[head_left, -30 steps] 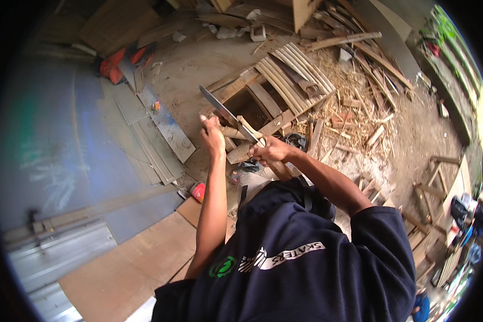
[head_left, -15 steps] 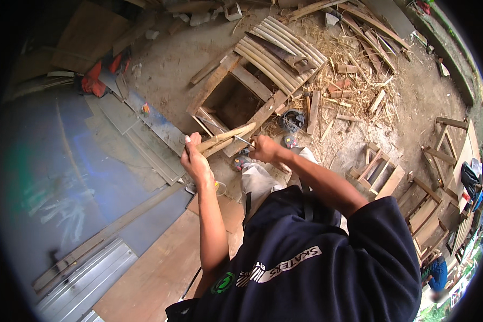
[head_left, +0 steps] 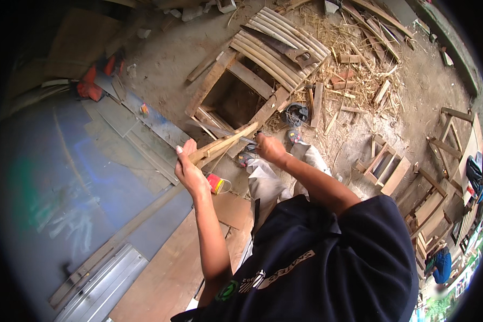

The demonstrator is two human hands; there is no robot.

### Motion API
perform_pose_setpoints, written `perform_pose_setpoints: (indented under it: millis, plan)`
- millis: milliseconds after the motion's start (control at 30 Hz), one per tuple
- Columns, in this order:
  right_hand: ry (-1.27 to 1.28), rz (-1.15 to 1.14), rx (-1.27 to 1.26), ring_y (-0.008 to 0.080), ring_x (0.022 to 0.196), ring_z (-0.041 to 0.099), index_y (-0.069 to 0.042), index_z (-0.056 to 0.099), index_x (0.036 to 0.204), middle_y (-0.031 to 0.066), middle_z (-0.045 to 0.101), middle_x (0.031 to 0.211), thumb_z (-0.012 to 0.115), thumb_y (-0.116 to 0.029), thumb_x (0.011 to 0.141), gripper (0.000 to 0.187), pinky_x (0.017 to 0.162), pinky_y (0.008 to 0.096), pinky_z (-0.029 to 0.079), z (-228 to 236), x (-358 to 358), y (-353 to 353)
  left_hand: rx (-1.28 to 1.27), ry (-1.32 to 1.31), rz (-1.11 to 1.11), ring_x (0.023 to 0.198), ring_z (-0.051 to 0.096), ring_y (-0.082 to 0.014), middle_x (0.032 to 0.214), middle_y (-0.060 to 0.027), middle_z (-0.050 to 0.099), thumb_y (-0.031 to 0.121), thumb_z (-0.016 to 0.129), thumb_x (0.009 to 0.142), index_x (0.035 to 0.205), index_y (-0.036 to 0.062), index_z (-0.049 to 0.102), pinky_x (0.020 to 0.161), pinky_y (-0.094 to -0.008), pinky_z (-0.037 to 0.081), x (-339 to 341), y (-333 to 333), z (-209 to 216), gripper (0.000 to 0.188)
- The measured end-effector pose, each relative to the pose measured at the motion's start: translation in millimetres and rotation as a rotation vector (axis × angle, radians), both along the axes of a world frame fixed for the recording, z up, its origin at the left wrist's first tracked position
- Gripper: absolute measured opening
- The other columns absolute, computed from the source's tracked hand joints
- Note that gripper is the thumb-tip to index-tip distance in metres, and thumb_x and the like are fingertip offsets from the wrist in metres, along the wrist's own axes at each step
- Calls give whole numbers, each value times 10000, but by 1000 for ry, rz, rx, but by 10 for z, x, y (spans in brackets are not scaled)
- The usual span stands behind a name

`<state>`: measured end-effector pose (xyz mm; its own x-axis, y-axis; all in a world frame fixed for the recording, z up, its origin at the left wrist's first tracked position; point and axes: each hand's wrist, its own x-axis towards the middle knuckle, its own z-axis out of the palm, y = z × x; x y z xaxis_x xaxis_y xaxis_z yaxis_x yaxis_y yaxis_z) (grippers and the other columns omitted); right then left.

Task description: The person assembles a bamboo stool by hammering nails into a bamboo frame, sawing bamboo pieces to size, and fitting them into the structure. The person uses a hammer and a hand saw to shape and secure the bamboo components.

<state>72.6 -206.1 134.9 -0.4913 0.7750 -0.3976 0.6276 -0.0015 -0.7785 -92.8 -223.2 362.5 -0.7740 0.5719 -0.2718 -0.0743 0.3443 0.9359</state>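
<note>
Near the middle, my left hand (head_left: 190, 170) is closed around the lower left end of a split bamboo piece (head_left: 224, 144), thumb pointing up. The bamboo slants up to the right, and a narrow gap shows along it. My right hand (head_left: 271, 149) grips the dark handle of a long-bladed knife (head_left: 212, 129) at the bamboo's far right end. Its thin metal blade crosses the bamboo and sticks out on the far side. Whether the edge is cutting into the bamboo cannot be made out. Just beyond is a wooden frame (head_left: 212, 80) partly covered with bamboo slats (head_left: 260, 67).
A handsaw (head_left: 276, 45) lies across the slats. Shavings and offcuts (head_left: 354, 80) litter the ground at right. A red and yellow tub (head_left: 214, 183) stands below my left hand. Grey sheets (head_left: 91, 172) lie at left, small wooden frames (head_left: 381, 161) at right. Another person (head_left: 440, 265) is far right.
Much more of the knife blade now shows past the bamboo. My left hand has shifted slightly left and nearer, with the bamboo. The tub has come into fuller view.
</note>
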Motion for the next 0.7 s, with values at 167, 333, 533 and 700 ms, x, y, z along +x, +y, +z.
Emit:
perform_pose_setpoints:
  millis: [167,333,533,700]
  plan:
    - [33,87,-125,458,847,662,27,587,935,277,670,851,707,-215,772,316,762,509,542,-593,65,155,-59,36,-6,1315,504,-336,1375,-276,531,486,395,1032,1325,-145,495,1123,-428,348,-22,-4,28,703]
    - [441,-51,-1075,197,561,621,1,688,802,82,656,686,733,-190,793,197,546,345,527,-472,124,144,4,18,-145,1295,520,-347,1352,-296,539,452,442,1032,1310,-166,494,1119,-419,366,-116,149,33,680]
    - [282,-67,-185,329,627,669,8,640,906,194,685,749,711,-179,806,224,623,439,536,-202,-25,-90,-1,0,-50,1263,548,-340,1311,-290,569,406,413,1052,1256,-169,543,1108,-400,401,-49,219,31,624]
    - [-255,-89,-283,427,910,679,12,667,928,265,689,945,650,-149,822,193,777,485,549,-538,289,-112,-15,24,-88,1295,517,-358,1347,-321,523,411,409,1049,1290,-193,488,1120,-414,380,-72,232,12,655]
